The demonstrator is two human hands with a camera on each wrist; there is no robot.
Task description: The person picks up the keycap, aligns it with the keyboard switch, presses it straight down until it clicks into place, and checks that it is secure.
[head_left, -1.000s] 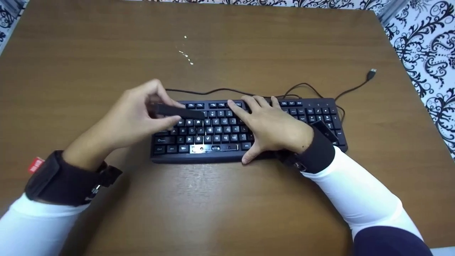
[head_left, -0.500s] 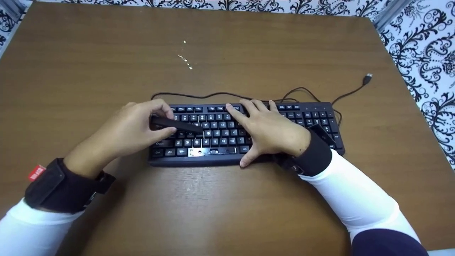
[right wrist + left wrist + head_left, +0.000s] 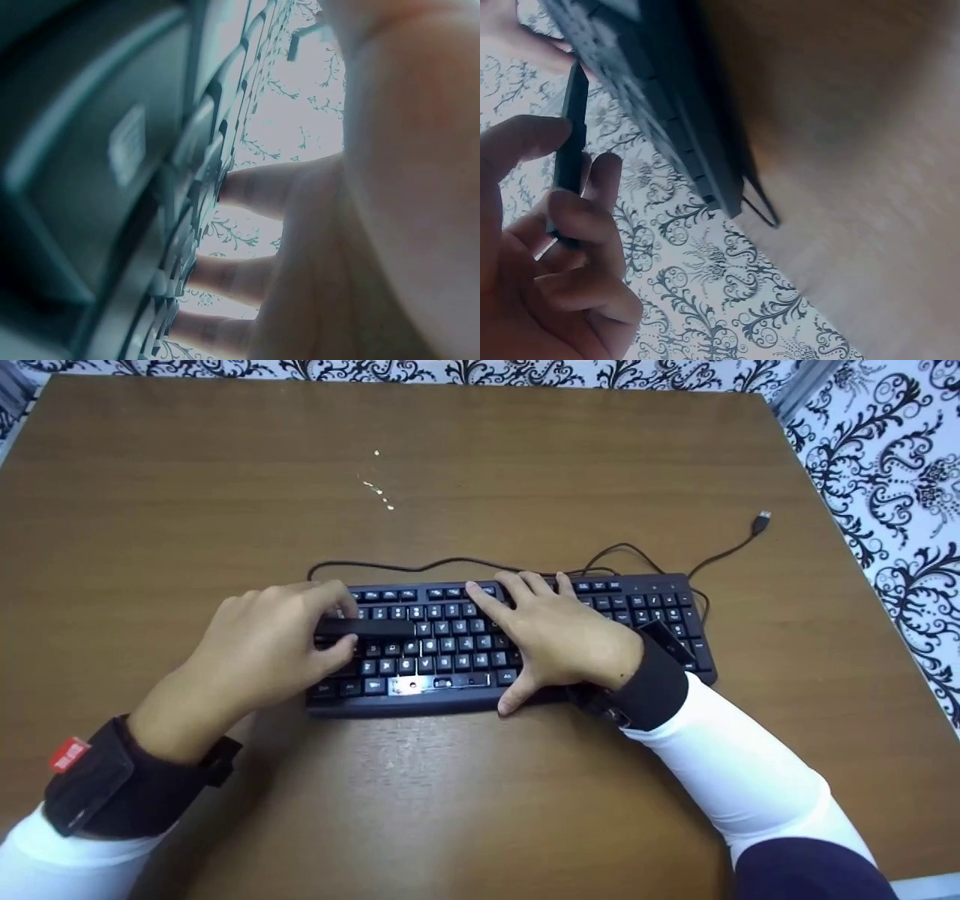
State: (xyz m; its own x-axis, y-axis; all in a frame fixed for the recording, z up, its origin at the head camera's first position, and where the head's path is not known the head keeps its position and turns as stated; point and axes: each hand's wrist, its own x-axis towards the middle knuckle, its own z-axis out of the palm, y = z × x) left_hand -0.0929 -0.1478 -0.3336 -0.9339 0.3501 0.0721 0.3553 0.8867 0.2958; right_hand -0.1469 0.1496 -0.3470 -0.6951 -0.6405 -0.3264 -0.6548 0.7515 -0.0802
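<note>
My left hand [image 3: 262,649] pinches a slim black bar-shaped object [image 3: 384,628] between thumb and fingers, over the left part of a black keyboard [image 3: 420,705]. In the left wrist view the black bar [image 3: 578,94] looks flat and narrow, with a small step along one edge. It lies nearly level across the rows of keys in the head view; whether it touches them I cannot tell. My right hand [image 3: 559,634] rests spread on the middle of the keyboard, thumb at the front edge and fingertips along the upper rows. The right wrist view shows these fingers [image 3: 259,187] reaching to the keys.
A thin black cable [image 3: 450,559] runs behind the keyboard and loops to the right, ending in a USB plug [image 3: 760,522]. Small pale marks [image 3: 379,492] show on the brown wooden table [image 3: 480,810]. Black-and-white patterned material [image 3: 892,480] lies beyond the table's edges.
My left hand has moved toward me over the keys, and the black bar has turned from slanted to nearly level. My right hand stays in place on the keyboard; the head view has shifted slightly.
</note>
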